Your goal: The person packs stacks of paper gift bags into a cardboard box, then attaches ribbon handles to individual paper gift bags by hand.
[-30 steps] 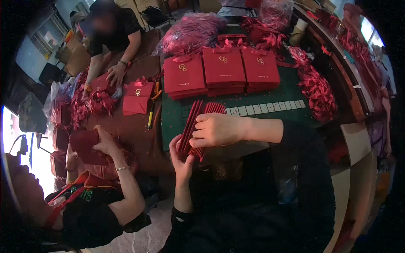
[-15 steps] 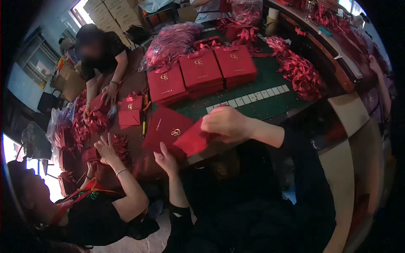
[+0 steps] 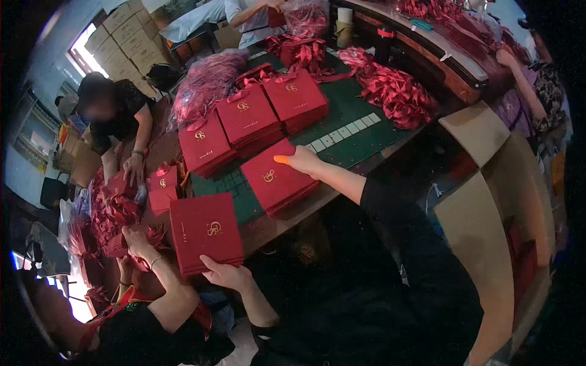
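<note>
My left hand (image 3: 226, 272) is closed on the lower edge of a small stack of flat red gift bags (image 3: 198, 229), thumb on top and fingers hidden underneath. The top bag bears a gold monogram. Farther right, my right hand (image 3: 303, 161) grips the far right corner of a thicker stack of red gift bags (image 3: 278, 177) by the table's near edge. An orange cover sits on one of its digits, lying on the top bag. Behind these, three piles of matching bags (image 3: 247, 116) with ribbon handles stand side by side on the green mat (image 3: 360, 143).
Bundles of red ribbon (image 3: 400, 97) and a plastic-wrapped heap (image 3: 204, 82) lie farther back. A white strip of marked squares (image 3: 342, 134) runs along the mat. An open cardboard box (image 3: 470, 226) stands at right. Co-workers handle red pieces at left, including a nearby hand (image 3: 140, 244).
My hands have moved apart from a fanned bunch of bags. The left has a squared stack farther left; the right is now on another stack. The camera view has shifted.
</note>
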{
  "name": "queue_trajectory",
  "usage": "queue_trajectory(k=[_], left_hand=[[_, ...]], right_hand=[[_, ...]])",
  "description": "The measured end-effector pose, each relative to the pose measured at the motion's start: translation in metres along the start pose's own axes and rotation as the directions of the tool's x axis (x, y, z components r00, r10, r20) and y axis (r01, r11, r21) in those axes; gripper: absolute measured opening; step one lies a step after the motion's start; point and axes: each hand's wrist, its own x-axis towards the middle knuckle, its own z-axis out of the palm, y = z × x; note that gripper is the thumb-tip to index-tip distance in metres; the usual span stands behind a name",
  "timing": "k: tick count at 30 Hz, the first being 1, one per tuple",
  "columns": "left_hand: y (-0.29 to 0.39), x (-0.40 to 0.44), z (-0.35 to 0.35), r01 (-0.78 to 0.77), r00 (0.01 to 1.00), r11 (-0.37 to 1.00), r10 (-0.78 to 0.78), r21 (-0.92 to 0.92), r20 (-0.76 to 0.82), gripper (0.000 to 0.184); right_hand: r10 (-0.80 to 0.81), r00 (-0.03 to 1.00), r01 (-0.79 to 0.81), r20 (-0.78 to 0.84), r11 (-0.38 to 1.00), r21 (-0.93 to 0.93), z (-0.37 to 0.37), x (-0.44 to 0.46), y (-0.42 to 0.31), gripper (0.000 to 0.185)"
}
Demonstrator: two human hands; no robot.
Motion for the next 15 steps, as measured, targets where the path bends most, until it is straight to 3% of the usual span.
queue_trajectory(k=[1,2,4,5,6,7,9,10,11,12,13,14,15], left_hand=[[-0.003,0.002,-0.005,0.008,1.0,1.0,-0.008,0.005,0.01,0.034],[-0.01,0.008,-0.015,-0.015,0.998,0.999,0.013,0.04,0.056,0.036],[-0.008,0.005,-0.012,-0.032,0.994,0.997,0.025,0.071,0.109,0.038],[0.002,-0.002,0.002,-0.048,0.99,0.999,0.045,0.014,0.135,0.039],[0.008,-0.007,0.01,-0.064,0.985,0.997,0.07,-0.043,0.16,0.04],[0.008,-0.006,0.01,-0.061,0.984,0.997,0.068,-0.044,0.164,0.04],[0.01,-0.003,0.012,-0.032,0.981,0.999,0.036,-0.023,0.192,0.043],[0.013,-0.005,0.015,-0.034,0.98,0.999,0.038,-0.023,0.194,0.043],[0.018,-0.008,0.02,0.026,0.974,0.997,-0.01,-0.068,0.226,0.044],[0.026,-0.014,0.028,0.09,0.964,0.989,-0.058,-0.115,0.26,0.045],[0.034,-0.022,0.037,0.093,0.962,0.988,-0.058,-0.123,0.266,0.045],[0.042,-0.034,0.045,0.206,0.937,0.977,-0.18,-0.058,0.299,0.041],[0.05,-0.046,0.051,0.314,0.896,0.949,-0.301,0.016,0.326,0.037]], right_hand=[[-0.003,0.999,-0.002,-0.036,0.99,-0.14,-0.004,-0.011,-0.007,0.063],[-0.099,0.995,0.1,0.019,0.99,-0.095,0.003,0.01,0.01,0.076],[-0.052,0.998,0.047,-0.024,0.982,-0.182,-0.006,-0.017,-0.016,0.082],[-0.018,0.998,0.001,-0.061,0.963,-0.27,-0.009,-0.026,-0.026,0.089],[-0.084,0.993,0.054,-0.078,0.941,-0.333,-0.013,-0.025,-0.031,0.094],[-0.083,0.993,0.051,-0.083,0.942,-0.331,-0.018,-0.025,-0.034,0.094],[-0.217,0.961,0.113,-0.171,0.872,-0.477,-0.026,-0.031,-0.044,0.093],[-0.381,0.889,0.2,-0.253,0.821,-0.535,-0.027,-0.033,-0.043,0.089],[-0.383,0.887,0.2,-0.257,0.822,-0.534,-0.028,-0.035,-0.044,0.089],[-0.48,0.866,0.463,-0.137,0.875,-0.138,-0.032,-0.039,-0.047,0.083],[-0.603,0.795,0.592,-0.066,0.747,0.303,-0.04,-0.054,-0.059,0.077],[-0.507,0.789,0.217,0.346,0.758,0.615,-0.055,-0.075,-0.064,0.071],[-0.466,0.551,-0.265,0.692,0.689,0.675,-0.076,-0.116,-0.081,0.066]])
